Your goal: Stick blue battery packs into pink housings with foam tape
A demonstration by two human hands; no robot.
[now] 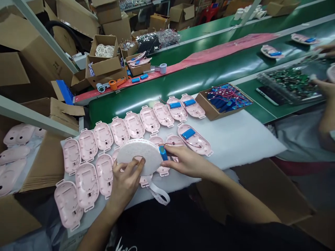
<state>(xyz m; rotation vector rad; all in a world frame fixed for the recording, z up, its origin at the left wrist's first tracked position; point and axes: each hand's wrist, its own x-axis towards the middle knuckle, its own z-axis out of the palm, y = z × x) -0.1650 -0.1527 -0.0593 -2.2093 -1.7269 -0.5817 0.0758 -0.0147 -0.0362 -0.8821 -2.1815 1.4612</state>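
Note:
My left hand [128,177] grips a roll of white double-sided tape [125,153], with fingers in its core. A loose strip of the tape [160,195] curls down below the roll. Pinched in my right hand [185,160] is a blue battery [163,152] with thin wires, held at the roll's right edge; whether it touches the tape I cannot tell. Rows of pink plastic shells [119,130] lie open side up on white foam [230,139], some partly hidden behind the roll. Several shells at the right end bear blue batteries, one on the nearer shell [195,139].
A cardboard box of wired blue batteries [225,99] stands behind the foam's right part. Beyond runs a green conveyor belt [183,82]. Orange and grey tape dispensers [115,83] lie at its far side. At right, another person's hands [324,83] are over a tray of circuit boards [293,82].

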